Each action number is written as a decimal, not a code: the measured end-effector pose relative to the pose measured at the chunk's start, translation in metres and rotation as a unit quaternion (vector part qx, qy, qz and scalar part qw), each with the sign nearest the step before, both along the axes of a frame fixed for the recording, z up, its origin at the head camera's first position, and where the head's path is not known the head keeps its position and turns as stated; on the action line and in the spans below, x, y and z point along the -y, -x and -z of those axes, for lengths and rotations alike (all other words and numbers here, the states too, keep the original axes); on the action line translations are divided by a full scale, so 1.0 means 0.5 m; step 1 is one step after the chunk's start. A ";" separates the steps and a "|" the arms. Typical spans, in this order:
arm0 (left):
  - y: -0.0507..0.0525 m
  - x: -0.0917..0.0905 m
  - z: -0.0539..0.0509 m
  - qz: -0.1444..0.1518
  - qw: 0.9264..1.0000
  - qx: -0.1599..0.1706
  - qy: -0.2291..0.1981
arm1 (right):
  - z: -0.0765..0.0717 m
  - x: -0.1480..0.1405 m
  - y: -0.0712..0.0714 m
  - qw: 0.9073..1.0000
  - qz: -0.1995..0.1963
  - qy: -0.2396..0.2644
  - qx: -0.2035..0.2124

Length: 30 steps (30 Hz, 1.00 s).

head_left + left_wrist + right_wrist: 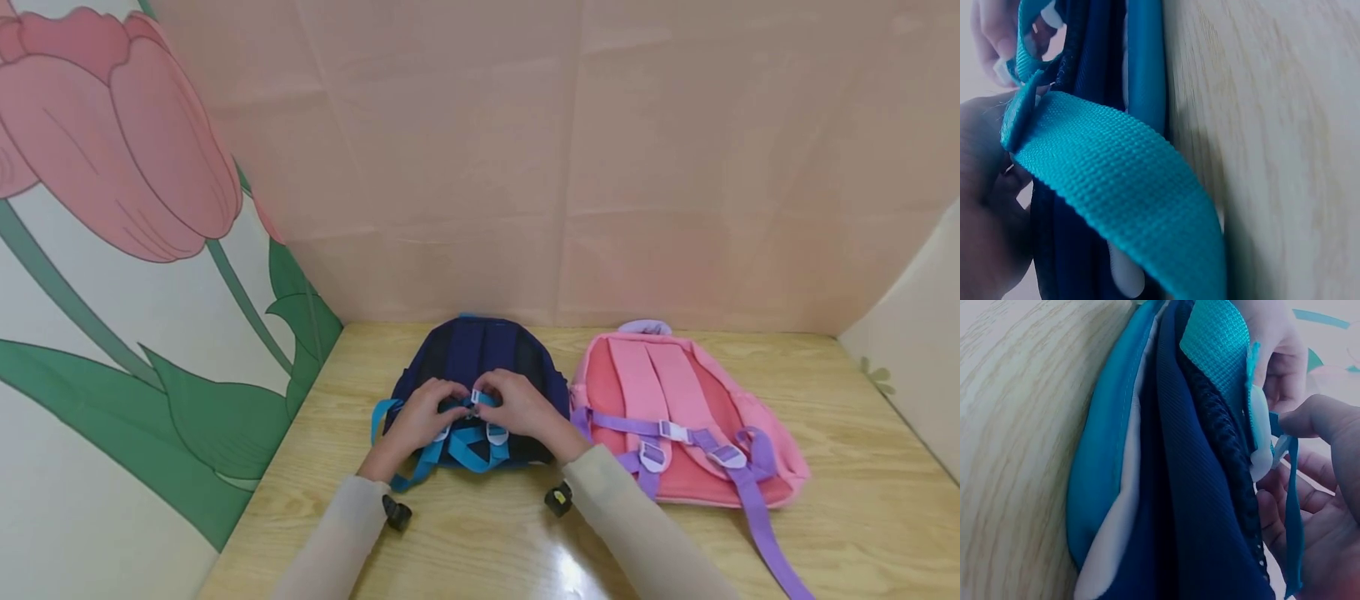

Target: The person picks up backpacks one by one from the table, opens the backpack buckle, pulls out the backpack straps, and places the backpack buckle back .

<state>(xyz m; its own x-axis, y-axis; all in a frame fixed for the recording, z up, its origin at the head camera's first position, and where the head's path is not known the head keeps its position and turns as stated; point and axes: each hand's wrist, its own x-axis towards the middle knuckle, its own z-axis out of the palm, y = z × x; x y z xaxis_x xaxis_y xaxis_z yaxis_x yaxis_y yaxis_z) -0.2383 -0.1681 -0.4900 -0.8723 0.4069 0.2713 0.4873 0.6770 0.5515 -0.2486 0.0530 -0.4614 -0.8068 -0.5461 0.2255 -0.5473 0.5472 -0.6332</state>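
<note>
A navy-blue backpack point(480, 350) lies with its shoulder-strap side up. Above its middle, my left hand point(429, 412) pinches one end of a turquoise chest strap point(1110, 162), whose loose webbing arches toward the left wrist camera. Facing it, my right hand point(521, 406) pinches a small white buckle point(476, 397) on the other strap half. The two hands nearly meet; whether the buckle halves are joined is hidden by the fingers. In the right wrist view a white plastic adjuster point(1261, 434) sits beside the right hand's thumb and fingers.
To the right lies a pink backpack point(611, 392) with purple straps, its white chest buckle point(674, 431) fastened. One purple strap point(765, 533) trails to the table's front. Both bags rest on a wooden table point(847, 500) before a pinkish-beige cloth backdrop point(465, 167).
</note>
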 end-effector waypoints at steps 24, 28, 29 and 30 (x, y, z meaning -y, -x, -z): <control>0.002 -0.031 -0.004 0.039 0.998 0.011 -0.057 | -0.011 -0.035 -0.016 0.999 0.015 -0.011 -0.033; 0.001 -0.034 -0.006 0.034 0.998 0.015 -0.060 | -0.009 -0.040 -0.016 0.999 0.014 -0.012 -0.038; 0.001 -0.034 -0.006 0.033 0.998 0.015 -0.059 | -0.009 -0.042 -0.016 0.999 0.013 -0.011 -0.038; 0.001 -0.034 -0.007 0.032 0.998 0.016 -0.059 | -0.010 -0.043 -0.016 0.999 0.013 -0.010 -0.040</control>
